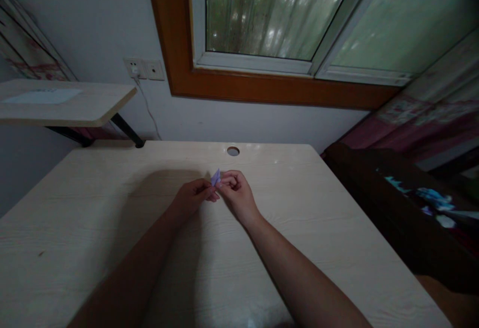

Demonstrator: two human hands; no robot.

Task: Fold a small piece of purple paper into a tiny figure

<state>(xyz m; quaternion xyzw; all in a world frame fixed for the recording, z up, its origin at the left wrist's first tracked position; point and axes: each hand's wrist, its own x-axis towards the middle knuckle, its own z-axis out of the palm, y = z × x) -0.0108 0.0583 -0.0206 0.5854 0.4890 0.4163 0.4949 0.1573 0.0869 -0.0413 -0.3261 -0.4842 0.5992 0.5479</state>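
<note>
A small piece of folded purple paper point(215, 177) with a pointed tip is held up over the desk, between the fingertips of both hands. My left hand point(192, 196) pinches its lower left side, with thumb and forefinger closed together. From the right, my right hand point(236, 192) grips the paper's lower right edge between thumb and forefinger, its other fingers curled. The fingertips cover the lower part of the paper, so its full shape is hidden. Under the hands lies the pale wood-grain desk point(299, 218).
A raised shelf point(112, 99) with a paper sheet point(41, 95) stands on black legs at the left. A round cable hole point(233, 151) is near the desk's back edge. A white cord point(147, 106) hangs from the wall socket point(133, 68). Beyond the right edge is a dark surface with cloth items point(434, 198).
</note>
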